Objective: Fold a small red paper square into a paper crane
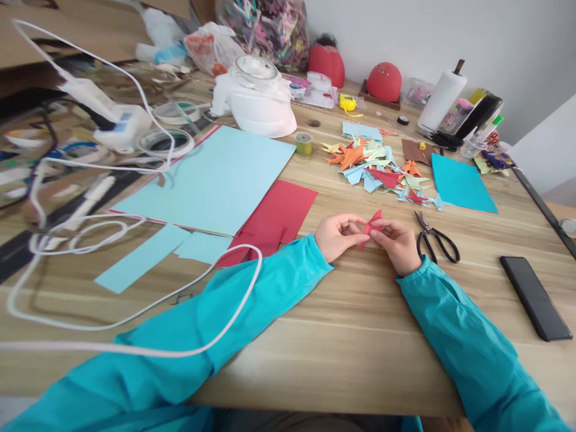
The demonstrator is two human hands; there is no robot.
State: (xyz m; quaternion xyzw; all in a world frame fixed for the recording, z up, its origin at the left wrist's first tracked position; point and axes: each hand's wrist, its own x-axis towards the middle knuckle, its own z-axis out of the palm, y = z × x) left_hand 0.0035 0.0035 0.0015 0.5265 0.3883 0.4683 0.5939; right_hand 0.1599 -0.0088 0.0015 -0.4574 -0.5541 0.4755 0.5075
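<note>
A small folded piece of red paper [373,225] is pinched between both my hands, just above the wooden table [351,336]. My left hand [336,235] grips its left side with closed fingers. My right hand [398,243] holds its right side, fingers also closed. Both arms wear teal sleeves. Black scissors [435,239] lie right beside my right hand. A red paper sheet [274,221] lies to the left of my left hand.
A large light blue sheet [211,180] and blue strips [148,255] lie left. A pile of folded coloured papers [375,167] and a teal sheet [461,183] sit behind. A black phone [534,297] lies right. White cables [135,312] loop across the left.
</note>
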